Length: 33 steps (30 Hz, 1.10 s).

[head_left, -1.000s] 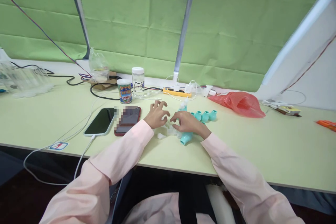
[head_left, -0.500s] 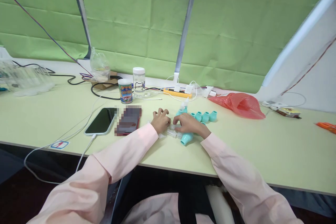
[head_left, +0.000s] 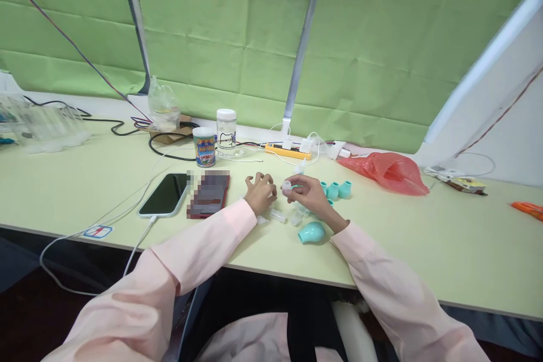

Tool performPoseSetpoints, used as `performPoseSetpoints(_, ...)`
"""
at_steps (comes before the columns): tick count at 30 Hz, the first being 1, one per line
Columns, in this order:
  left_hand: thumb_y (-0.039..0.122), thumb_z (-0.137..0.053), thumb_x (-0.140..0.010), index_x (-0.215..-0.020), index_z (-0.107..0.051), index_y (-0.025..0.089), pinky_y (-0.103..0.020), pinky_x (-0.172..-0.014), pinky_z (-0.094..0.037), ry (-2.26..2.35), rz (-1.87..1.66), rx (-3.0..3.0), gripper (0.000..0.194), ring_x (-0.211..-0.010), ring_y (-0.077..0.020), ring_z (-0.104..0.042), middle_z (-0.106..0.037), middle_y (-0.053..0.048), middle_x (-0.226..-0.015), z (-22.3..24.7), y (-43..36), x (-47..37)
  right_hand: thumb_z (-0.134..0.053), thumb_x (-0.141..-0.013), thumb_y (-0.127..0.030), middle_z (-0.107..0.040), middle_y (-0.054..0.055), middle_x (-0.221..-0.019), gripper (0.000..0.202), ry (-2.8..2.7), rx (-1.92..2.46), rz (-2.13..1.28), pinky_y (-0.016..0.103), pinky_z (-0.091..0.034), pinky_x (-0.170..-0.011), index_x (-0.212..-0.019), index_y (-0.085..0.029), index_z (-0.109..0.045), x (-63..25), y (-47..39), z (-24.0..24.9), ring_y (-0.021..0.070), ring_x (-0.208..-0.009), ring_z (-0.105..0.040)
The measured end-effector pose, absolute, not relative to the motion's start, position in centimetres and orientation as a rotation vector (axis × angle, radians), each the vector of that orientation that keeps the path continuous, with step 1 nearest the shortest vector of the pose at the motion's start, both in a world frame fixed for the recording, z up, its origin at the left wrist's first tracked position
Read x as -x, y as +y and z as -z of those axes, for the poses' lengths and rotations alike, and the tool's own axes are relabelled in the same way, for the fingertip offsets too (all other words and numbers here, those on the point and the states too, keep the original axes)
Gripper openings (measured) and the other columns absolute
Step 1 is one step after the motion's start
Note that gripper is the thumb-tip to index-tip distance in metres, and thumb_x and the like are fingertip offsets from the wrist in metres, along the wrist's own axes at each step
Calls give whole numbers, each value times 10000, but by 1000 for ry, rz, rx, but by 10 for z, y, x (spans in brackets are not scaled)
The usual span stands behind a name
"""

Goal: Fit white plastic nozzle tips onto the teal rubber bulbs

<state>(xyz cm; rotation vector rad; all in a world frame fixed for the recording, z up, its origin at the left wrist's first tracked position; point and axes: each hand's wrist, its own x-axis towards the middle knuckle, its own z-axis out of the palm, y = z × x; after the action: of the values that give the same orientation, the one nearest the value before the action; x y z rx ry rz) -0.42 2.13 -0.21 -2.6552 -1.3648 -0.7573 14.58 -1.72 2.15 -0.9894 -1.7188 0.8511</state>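
Note:
Between the thumb and fingers of my right hand (head_left: 309, 194) is a small translucent cap (head_left: 287, 186), raised over the table. My left hand (head_left: 259, 193) rests beside it with fingers spread and bent, and no object shows in it. Below the hands lie a clear tube piece (head_left: 278, 215) and several translucent pieces (head_left: 296, 218). A teal bulb (head_left: 311, 232) lies on its side nearer the table's front edge. Several more teal bulbs (head_left: 333, 190) stand behind my right hand, partly covered by it.
Left of my hands lie a red-edged phone (head_left: 208, 195) and a charging phone (head_left: 164, 195). Behind are a printed can (head_left: 205, 147), a clear jar (head_left: 226, 133) and a yellow power strip (head_left: 288, 151). A red plastic bag (head_left: 384, 172) lies at the back right.
My right hand has lifted from the pile, now with a translucent cap in its fingers. The front teal bulb has moved right and turned. My left hand has barely moved.

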Motion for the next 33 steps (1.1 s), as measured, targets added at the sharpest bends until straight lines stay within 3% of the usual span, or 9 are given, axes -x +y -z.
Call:
performPoseSetpoints(5,270,-484,-731,-729,-585,185,-406,-747,-238,-1457,1094,2606,132,-919,-215,-385,-575,-43,-837,-14,16,7,-610,-626,-282,-596,27,-743,228,-1717,622,-1453,222,-420,-452,-796,-164,-514,-140,-45,-32,79,-472,-512)
performPoseSetpoints(9,278,-490,-719,-715,-592,187,-348,-726,-289,-1468,1300,2651,137,-842,-189,-435,-613,-16,-767,-18,16,9,-674,-553,-236,-607,68,-779,303,-2358,377,-2118,232,-455,-556,-804,-114,-553,-141,-61,-44,129,-613,-569)
performPoseSetpoints(12,283,-502,-704,-720,-606,184,-295,-707,-335,-1432,1464,2681,145,-788,-167,-463,-627,-9,-738,-18,17,10,-664,-569,-257,-605,65,-767,348,-2687,283,-2347,197,-449,-565,-857,-91,-562,-139,-62,-41,100,-579,-557)
performPoseSetpoints(17,304,-507,-693,-720,-620,185,-262,-655,-366,-1432,1585,2682,167,-746,-157,-489,-634,-7,-714,-18,20,11,-671,-561,-238,-597,48,-774,343,-2469,522,-2088,202,-448,-592,-853,-104,-550,-146,-48,-26,102,-637,-556)
performPoseSetpoints(24,314,-520,-672,-702,-623,163,-241,-598,-377,-1439,1724,2720,186,-694,-141,-518,-630,-25,-693,-21,17,9,-639,-598,-200,-595,43,-747,237,-1840,657,-1624,215,-428,-464,-800,-137,-531,-163,-30,-19,98,-563,-528)
performPoseSetpoints(33,343,-583,-619,-729,-613,100,-191,-477,-353,-1440,2007,3373,268,-503,-78,-485,-594,-33,-573,-26,11,11,-642,-602,-256,-598,10,-673,244,-1364,801,-1386,267,-438,-514,-784,-170,-502,-161,-19,-11,123,-510,-568)
